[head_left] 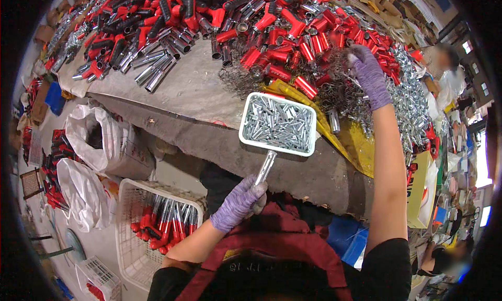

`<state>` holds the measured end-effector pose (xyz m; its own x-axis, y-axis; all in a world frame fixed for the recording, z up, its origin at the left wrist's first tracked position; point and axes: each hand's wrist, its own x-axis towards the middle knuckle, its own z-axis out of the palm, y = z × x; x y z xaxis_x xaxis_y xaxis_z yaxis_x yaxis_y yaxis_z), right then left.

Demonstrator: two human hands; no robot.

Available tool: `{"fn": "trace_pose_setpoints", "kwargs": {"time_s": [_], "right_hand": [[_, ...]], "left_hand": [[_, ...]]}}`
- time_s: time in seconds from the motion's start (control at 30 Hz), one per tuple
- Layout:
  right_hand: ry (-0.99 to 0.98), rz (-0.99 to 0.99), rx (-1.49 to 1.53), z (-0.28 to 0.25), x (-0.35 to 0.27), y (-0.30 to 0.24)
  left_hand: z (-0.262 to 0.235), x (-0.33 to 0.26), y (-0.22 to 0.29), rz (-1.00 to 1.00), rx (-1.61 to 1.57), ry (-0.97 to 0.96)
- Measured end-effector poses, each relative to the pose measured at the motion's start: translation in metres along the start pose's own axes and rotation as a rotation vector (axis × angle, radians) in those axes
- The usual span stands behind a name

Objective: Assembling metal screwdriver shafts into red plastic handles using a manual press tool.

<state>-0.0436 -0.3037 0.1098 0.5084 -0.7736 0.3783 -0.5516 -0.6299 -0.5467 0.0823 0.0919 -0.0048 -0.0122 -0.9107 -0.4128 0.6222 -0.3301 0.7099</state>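
My left hand [243, 200], in a purple glove with greyed fingertips, is closed around a shiny chrome tube [266, 166]. The tube points up and away, its far end by the near rim of a white tray [243, 129] full of small metal pins [280, 124]. My right hand [367, 73], gloved the same way, reaches far right to a tangled heap of dark wire springs [337, 86]. Its fingers are bent and closed at the springs; what they grip is too small to make out. Red cylindrical sleeves [305, 86] lie just left of the springs.
Red-and-black handles with chrome tubes [157, 65] pile up along the far side of the cloth-covered table [183, 99]. Silvery small parts [410, 102] heap at the right. Below left stand a white crate [128, 233] of red-handled tubes and white sacks [107, 144]. People are at the far right.
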Motion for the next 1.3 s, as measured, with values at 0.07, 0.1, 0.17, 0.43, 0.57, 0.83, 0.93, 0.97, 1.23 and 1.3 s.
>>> {"fn": "trace_pose_setpoints", "kwargs": {"time_s": [0.07,0.1,0.17,0.43,0.57,0.83,0.93,0.97,1.23,1.3], "right_hand": [[-0.239,0.083,0.433,0.002,-0.003,0.000],[-0.190,0.148,0.420,-0.003,-0.012,-0.026],[-0.201,0.144,0.300,0.000,-0.015,-0.027],[-0.133,-0.041,-0.060,0.003,-0.014,-0.009],[-0.123,-0.045,0.218,0.000,-0.034,-0.028],[-0.663,0.009,0.541,-0.011,-0.128,-0.138],[-0.660,0.014,0.585,0.000,-0.124,-0.145],[-0.686,0.037,0.520,-0.005,-0.118,-0.151],[-0.855,-0.063,0.333,0.052,-0.101,-0.180],[-0.909,-0.262,0.225,0.074,-0.104,-0.202]], "left_hand": [[-0.001,-0.001,-0.005,0.012,0.010,0.030],[-0.001,-0.001,-0.006,0.025,0.013,0.063],[0.003,-0.002,-0.001,0.022,0.024,0.065],[0.009,-0.004,0.007,-0.002,0.080,0.047],[0.004,0.000,0.003,0.039,0.094,0.066],[0.002,0.005,0.030,0.289,0.682,0.174],[0.001,0.011,0.032,0.277,0.685,0.156],[-0.002,0.015,0.030,0.349,0.646,0.139],[-0.028,0.009,0.057,0.266,0.536,0.169],[-0.040,0.006,0.057,0.415,0.374,0.229]]}}
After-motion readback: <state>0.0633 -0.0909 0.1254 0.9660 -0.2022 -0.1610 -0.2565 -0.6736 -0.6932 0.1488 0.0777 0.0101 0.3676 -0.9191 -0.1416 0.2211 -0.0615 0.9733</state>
